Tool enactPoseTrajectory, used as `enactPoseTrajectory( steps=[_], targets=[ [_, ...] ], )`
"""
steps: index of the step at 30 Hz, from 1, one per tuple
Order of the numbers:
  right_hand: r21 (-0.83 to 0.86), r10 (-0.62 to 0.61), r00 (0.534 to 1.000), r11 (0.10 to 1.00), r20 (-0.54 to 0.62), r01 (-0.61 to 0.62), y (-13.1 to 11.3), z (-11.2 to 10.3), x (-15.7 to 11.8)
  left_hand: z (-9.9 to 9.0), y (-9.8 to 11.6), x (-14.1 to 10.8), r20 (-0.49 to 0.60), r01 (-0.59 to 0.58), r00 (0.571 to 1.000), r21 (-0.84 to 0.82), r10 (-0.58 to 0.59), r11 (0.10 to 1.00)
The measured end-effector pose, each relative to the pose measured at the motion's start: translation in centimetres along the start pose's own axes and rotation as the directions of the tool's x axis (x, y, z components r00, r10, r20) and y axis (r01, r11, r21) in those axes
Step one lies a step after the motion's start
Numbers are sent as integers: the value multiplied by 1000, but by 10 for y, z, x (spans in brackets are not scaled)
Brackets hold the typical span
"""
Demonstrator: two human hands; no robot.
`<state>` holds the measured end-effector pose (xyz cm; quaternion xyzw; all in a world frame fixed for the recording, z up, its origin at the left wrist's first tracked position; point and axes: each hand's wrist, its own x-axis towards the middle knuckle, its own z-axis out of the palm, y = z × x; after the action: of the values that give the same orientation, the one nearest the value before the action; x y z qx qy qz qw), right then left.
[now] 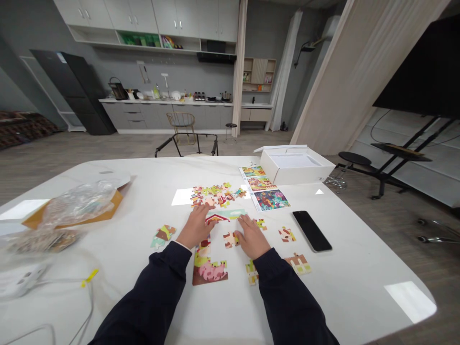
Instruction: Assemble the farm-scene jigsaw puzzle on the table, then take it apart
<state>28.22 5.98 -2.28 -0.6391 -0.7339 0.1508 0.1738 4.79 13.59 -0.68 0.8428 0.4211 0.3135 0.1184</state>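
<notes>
My left hand (196,226) lies flat on the white table (323,297), its fingertips at the edge of a partly joined jigsaw section (210,268) showing a pink pig and a red barn roof. My right hand (251,235) rests palm down just right of that section, touching its green-and-blue top strip. Neither hand grips anything. A heap of loose jigsaw pieces (212,195) lies just beyond my fingers. Several separate pieces, such as one (163,235) left of my left hand and one (297,263) right of my right wrist, are scattered nearby.
Three printed picture cards (264,189) lie beyond my right hand, next to an open white box (296,165). A black smartphone (312,231) lies to the right. On the left are a crumpled plastic bag (81,202) on a brown envelope (108,206), and a white cabled device (17,280).
</notes>
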Motion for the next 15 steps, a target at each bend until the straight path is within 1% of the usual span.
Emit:
enactPoseTrajectory(
  steps=[2, 4, 5, 7, 8, 9, 10, 12, 15],
  targets=[
    [-3, -7, 1000, 1000, -12, 7, -1, -1, 0, -22, -16, -15, -80, 85, 993, 5, -84, 996],
    [-11, -14, 1000, 1000, -13, 14, 0, -1, 0, -44, -35, -39, -154, 212, 966, 19, -207, 977],
    [-16, -17, 1000, 1000, -11, 17, 1, 0, 0, -54, -44, -53, -196, 282, 942, 27, -271, 959],
    [-24, -20, 1000, 999, -3, 20, 3, 2, 1, -68, -60, -82, -288, 408, 879, 35, -381, 913],
    [-27, -21, 1000, 999, 2, 21, 5, 4, 1, -72, -67, -95, -326, 447, 851, 42, -411, 894],
    [-29, -22, 1000, 999, 6, 22, 7, 6, 1, -74, -72, -106, -349, 466, 837, 50, -422, 883],
    [-30, -22, 1000, 999, 8, 22, 8, 7, 2, -75, -75, -113, -362, 471, 832, 61, -421, 880],
    [-27, -23, 1000, 999, -5, 23, 11, 9, 2, -72, -76, -120, -353, 458, 846, 93, -401, 884],
    [-1, -44, 998, 999, -48, 44, 14, 10, 3, -65, -69, -115, -308, 471, 860, 171, -408, 865]
  ],
)
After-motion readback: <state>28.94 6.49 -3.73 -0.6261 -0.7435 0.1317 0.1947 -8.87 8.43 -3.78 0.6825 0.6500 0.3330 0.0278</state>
